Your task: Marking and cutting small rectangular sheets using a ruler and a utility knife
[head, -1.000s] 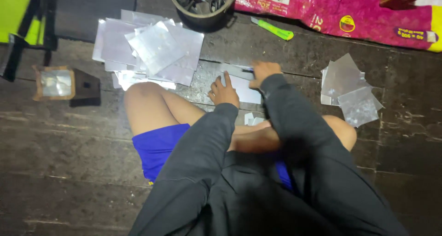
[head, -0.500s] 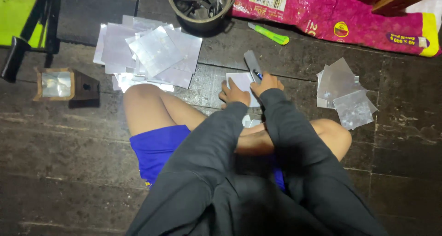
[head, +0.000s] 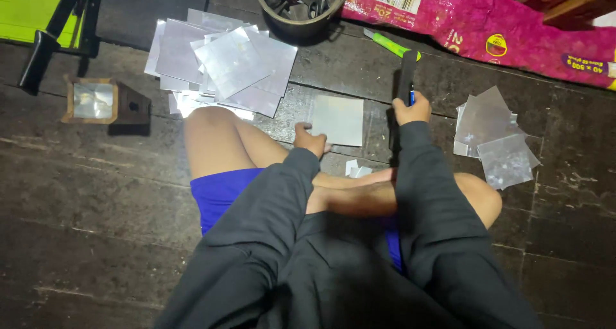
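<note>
My left hand (head: 310,138): grip pinching near edge of square silvery metal sheet (head: 337,120), flat on dark wooden floor (head: 96,188). My right hand (head: 411,111): grip closed around dark upright ruler-like bar (head: 407,77). Beyond: pile of silvery sheets (head: 221,63).
</note>
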